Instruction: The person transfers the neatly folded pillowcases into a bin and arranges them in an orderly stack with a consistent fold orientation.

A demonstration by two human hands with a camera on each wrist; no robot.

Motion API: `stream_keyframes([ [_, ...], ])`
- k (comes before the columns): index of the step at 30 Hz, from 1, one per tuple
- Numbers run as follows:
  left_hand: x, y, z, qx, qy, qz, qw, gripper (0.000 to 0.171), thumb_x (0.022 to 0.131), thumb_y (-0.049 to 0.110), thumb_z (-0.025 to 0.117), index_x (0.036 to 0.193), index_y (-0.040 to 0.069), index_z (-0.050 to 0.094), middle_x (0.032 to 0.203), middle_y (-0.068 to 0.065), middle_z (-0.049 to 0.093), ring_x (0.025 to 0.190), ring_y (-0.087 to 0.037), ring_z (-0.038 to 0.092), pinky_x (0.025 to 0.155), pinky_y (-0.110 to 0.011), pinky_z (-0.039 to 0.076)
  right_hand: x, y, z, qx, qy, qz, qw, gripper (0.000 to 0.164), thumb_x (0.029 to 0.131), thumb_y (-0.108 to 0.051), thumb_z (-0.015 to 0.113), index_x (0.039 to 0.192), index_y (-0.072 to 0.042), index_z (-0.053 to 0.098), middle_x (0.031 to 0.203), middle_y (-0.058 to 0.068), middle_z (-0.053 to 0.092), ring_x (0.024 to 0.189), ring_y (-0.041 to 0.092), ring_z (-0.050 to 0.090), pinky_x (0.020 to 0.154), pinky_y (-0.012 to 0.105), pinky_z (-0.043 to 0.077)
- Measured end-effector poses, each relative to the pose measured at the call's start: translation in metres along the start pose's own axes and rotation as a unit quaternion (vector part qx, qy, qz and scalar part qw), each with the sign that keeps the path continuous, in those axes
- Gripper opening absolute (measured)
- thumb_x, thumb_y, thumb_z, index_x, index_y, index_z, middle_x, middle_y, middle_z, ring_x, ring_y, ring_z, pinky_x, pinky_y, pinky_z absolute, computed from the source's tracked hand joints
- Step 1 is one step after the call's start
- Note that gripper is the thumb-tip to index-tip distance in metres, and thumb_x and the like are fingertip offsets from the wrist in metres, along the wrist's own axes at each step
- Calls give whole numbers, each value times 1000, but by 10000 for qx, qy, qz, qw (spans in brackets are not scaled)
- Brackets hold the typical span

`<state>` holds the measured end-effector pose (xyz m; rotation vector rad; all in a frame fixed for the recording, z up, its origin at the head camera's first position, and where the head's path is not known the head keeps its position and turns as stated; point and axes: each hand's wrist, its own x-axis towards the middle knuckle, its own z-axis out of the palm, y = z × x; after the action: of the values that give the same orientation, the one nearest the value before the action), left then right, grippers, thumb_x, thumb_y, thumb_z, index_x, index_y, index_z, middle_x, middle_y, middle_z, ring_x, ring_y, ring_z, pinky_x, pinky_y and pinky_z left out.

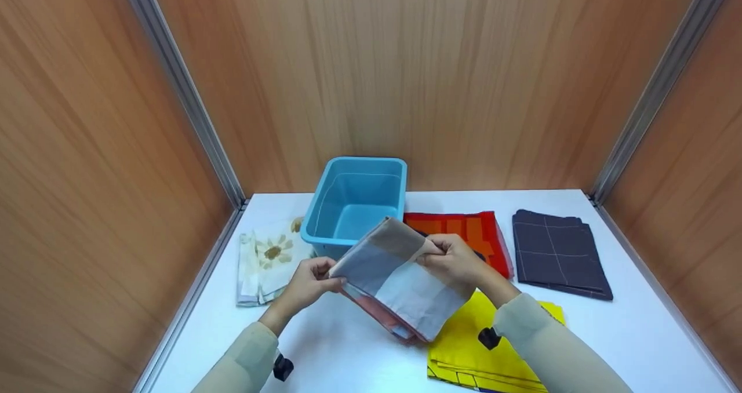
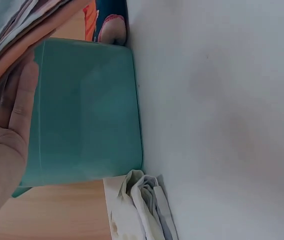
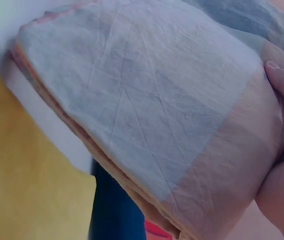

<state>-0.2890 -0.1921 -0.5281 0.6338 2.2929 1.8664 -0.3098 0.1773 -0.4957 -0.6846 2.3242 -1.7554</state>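
Observation:
A folded checked cloth (image 1: 400, 283) in grey, white and brown, with pinkish-orange layers underneath, is held tilted above the table between both hands. My left hand (image 1: 310, 281) pinches its left corner, thumb on top and fingers beneath. On the opposite edge my right hand (image 1: 455, 261) grips the cloth, the thumb pressing on its upper face. In the right wrist view the stacked layers of the cloth (image 3: 132, 110) show along its lower edge. Just behind the cloth stands a blue plastic bin (image 1: 353, 207), with nothing seen inside it.
A folded white floral cloth (image 1: 272, 259) lies left of the bin. To the right are a red and orange folded cloth (image 1: 493, 236) and a dark checked one (image 1: 556, 254). A yellow folded cloth (image 1: 475, 346) lies under the right forearm. Wooden panels (image 1: 417, 80) enclose the white table (image 1: 342, 352).

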Motion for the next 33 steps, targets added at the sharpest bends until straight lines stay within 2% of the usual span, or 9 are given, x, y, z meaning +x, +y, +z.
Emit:
stream_keyframes([
  [3,3,1,4,-548,126,43,9984,17,98,3,77,108,-9,70,103,-4,81,92,-13,79,80,-33,68,0,-1,-3,49,168,-36,9998,23,100,-30,81,117,-14,80,122,6,77,110,33,68,98,43,64],
  [6,2,3,6,-1056,119,27,9943,10,100,4,75,110,3,72,106,1,81,98,-16,80,85,-37,68,0,-3,-5,56,319,-70,9994,27,100,-30,81,122,-14,80,121,7,78,108,34,68,98,44,63],
  [9,1,2,9,-1408,43,-14,9900,24,102,7,74,125,9,72,115,1,80,105,-18,80,91,-39,67,0,-7,-8,185,426,-52,9989,30,99,-32,82,123,-14,79,120,7,78,107,34,69,99,45,62],
  [13,1,-1,17,-1556,-134,-7,9877,32,101,6,74,133,7,69,115,0,79,105,-15,77,96,-36,66,0,-12,-11,495,567,-32,9972,34,99,-32,82,127,-12,77,122,7,79,104,34,71,98,43,63],
  [16,3,-1,24,-1540,-272,36,9877,26,100,5,75,125,11,71,111,1,80,101,-13,77,96,-33,65,0,-14,-11,711,690,20,9951,36,100,-31,81,129,-10,76,122,5,79,102,31,72,95,39,65],
  [18,4,0,28,-1527,-312,54,9878,28,99,6,75,127,12,70,112,1,80,101,-12,77,95,-32,64,1,-15,-10,905,781,135,9927,37,100,-31,81,131,-11,75,121,2,79,101,29,73,94,38,65],
  [22,6,5,35,-1597,-149,-2,9870,43,98,6,76,138,6,63,117,-1,78,105,-15,76,93,-32,65,4,-17,-5,1472,981,409,9834,30,100,-27,81,126,-13,75,117,-1,78,102,26,73,94,35,65],
  [27,12,13,42,-1936,133,5,9810,73,96,6,78,159,-1,42,132,-6,72,118,-19,73,100,-34,64,7,-22,1,2046,1345,584,9678,16,100,-22,80,114,-16,75,112,-1,76,103,24,71,93,31,64],
  [33,17,23,47,-2112,224,-76,9772,91,94,6,80,167,8,26,150,-15,63,130,-24,70,107,-40,61,11,-26,7,2301,1711,759,9550,21,101,-20,79,119,-13,73,113,0,74,102,24,71,92,30,65],
])
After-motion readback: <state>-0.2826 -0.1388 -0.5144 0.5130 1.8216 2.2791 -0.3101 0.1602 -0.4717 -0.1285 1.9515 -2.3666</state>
